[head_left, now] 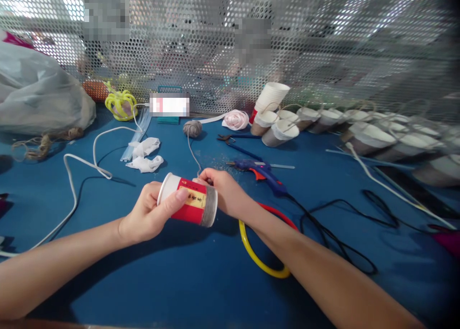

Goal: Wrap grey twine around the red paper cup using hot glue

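Note:
My left hand [149, 214] grips a red and white paper cup [185, 218] lying on its side, thumb pressed across its yellow label. Grey yarn [209, 206] is wound in a band round the end of the cup on the right. Behind that end, my right hand [223, 190] pinches the grey yarn strand, its fingertips partly hidden by the cup. From there the strand runs up to a grey yarn ball [192, 128] on the blue table.
A blue glue gun [262, 168] and pliers [240, 139] lie right of centre. Wrapped cups with handles [372, 139] line the right back, near stacked white cups [271, 96]. A white cable [74, 194] crosses the left. A red and yellow ring [247, 247] lies under my right forearm. Perforated metal [201, 46] stands behind.

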The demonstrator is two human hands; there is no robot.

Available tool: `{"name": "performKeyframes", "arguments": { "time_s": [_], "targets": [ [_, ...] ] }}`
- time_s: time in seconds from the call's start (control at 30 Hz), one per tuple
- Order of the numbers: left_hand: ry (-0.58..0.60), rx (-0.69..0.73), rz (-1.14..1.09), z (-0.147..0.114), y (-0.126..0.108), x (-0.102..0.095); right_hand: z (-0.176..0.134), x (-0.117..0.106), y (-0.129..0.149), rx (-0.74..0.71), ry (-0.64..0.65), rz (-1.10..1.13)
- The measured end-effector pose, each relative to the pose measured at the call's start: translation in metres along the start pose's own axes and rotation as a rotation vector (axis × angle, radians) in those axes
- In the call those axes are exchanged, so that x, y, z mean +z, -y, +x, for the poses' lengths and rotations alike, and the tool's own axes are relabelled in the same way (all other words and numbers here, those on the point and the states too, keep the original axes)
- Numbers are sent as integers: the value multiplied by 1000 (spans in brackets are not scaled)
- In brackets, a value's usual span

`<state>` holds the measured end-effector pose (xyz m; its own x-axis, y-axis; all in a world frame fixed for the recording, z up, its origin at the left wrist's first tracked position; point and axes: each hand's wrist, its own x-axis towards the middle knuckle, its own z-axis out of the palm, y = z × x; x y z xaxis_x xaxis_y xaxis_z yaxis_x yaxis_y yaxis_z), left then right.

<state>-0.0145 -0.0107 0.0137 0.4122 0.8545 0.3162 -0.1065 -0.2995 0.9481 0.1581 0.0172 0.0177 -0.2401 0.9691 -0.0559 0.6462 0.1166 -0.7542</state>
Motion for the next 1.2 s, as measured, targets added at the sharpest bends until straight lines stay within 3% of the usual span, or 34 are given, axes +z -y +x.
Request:
{"name": "performKeyframes", "arguments": {
  "time_s": [0.43,0.67,0.73,0.87,1.0,1.07,1.1,1.2],
  "targets": [
    [51,236,187,3,1,-2,2,0,-3,-15,-2,7],
    [70,349,335,9,5,-4,1,-39,6,14,-173,-66],
    [102,373,358,10,7,-5,-7,-48,11,19,-119,19],
    [113,399,400,11,11,-7,-23,-46,17,55,129,314],
    [176,457,417,12,12,-9,-32,-32,12,72,104,456],
    [241,390,366,14,11,-9,-35,-29,9,59,57,465],
    [263,291,304,14,11,-9,-37,-28,7,48,47,445],
    [245,-169,-70,18,12,-8,-44,-26,6,-21,30,300]
  ]
}}
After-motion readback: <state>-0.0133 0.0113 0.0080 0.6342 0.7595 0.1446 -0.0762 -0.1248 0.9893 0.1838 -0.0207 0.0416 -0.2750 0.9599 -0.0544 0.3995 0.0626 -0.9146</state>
